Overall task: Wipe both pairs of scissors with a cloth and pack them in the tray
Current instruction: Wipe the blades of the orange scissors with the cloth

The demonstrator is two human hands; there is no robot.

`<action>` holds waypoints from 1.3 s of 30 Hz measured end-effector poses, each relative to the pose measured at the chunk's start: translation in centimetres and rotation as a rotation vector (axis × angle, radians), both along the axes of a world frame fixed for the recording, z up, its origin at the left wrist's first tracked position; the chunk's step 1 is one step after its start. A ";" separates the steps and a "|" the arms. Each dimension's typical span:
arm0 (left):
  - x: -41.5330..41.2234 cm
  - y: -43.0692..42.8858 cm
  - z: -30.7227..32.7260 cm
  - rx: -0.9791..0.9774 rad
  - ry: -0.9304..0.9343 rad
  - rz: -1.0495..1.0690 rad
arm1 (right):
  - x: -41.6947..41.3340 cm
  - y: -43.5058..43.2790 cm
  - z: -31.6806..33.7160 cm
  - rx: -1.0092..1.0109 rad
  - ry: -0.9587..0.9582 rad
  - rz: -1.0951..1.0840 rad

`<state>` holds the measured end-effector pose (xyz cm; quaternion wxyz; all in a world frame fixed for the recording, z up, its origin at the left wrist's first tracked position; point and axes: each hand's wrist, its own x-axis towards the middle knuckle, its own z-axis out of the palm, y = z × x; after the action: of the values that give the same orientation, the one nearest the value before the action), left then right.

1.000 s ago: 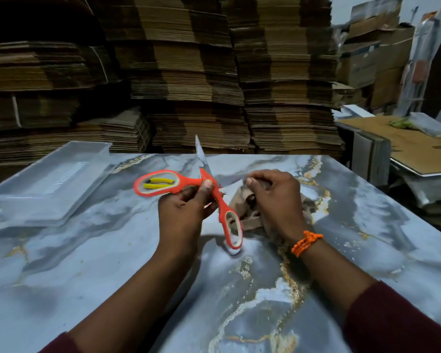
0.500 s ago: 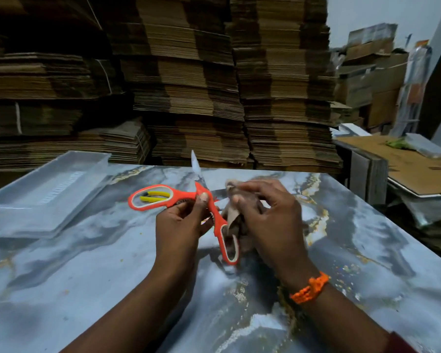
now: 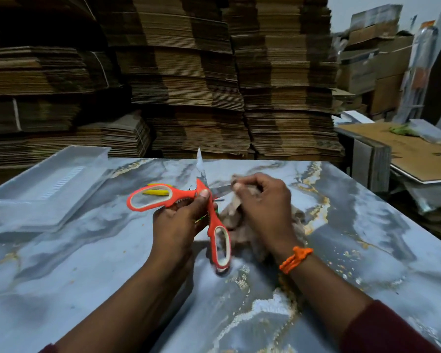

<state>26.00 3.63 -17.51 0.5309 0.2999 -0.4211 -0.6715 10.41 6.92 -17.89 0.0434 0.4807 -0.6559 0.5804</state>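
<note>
My left hand [image 3: 180, 222] grips the orange scissors [image 3: 213, 220] near the pivot, blades spread wide open above the marble table [image 3: 87, 276]. One blade points up and away, the other runs right into the beige cloth [image 3: 236, 215]. My right hand [image 3: 264, 207] pinches that cloth around the right-hand blade. A second pair of scissors with yellow handles [image 3: 155, 192] lies on the table behind the orange handle loop, mostly hidden. The clear plastic tray [image 3: 15, 197] stands at the table's left edge with nothing visible inside.
Tall stacks of flattened cardboard [image 3: 189, 85] rise just behind the table's far edge. To the right, a lower surface [image 3: 405, 154] carries cardboard sheets and plastic bags. Small crumbs dot the table near my right wrist.
My right hand has lifted the cloth off the table and brought it up onto the right-hand blade. The left hand keeps the same grip on the scissors.
</note>
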 end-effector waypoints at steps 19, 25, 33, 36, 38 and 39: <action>-0.5 -0.2 -0.2 -0.092 -0.114 0.145 | 1.3 2.0 0.6 -0.177 0.350 0.015; 0.0 -0.2 0.0 -0.175 -0.156 0.179 | 1.0 1.1 0.0 -0.114 0.824 0.019; 1.2 -0.5 0.9 -0.115 -0.090 0.172 | -7.6 1.3 -0.3 0.107 0.347 -0.125; 1.0 -1.2 0.6 -0.098 -0.126 0.205 | -6.0 3.0 1.7 -0.041 0.097 -0.159; 0.7 -1.1 0.3 -0.132 -0.150 0.229 | -3.1 3.2 2.4 -0.073 0.154 -0.072; 0.5 -1.1 0.2 -0.150 -0.150 0.234 | -1.4 3.1 2.3 -0.096 0.231 -0.021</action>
<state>26.50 2.56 -17.35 0.5935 0.3557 -0.4708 -0.5473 9.05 10.00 -15.60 0.1476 0.5348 -0.6228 0.5517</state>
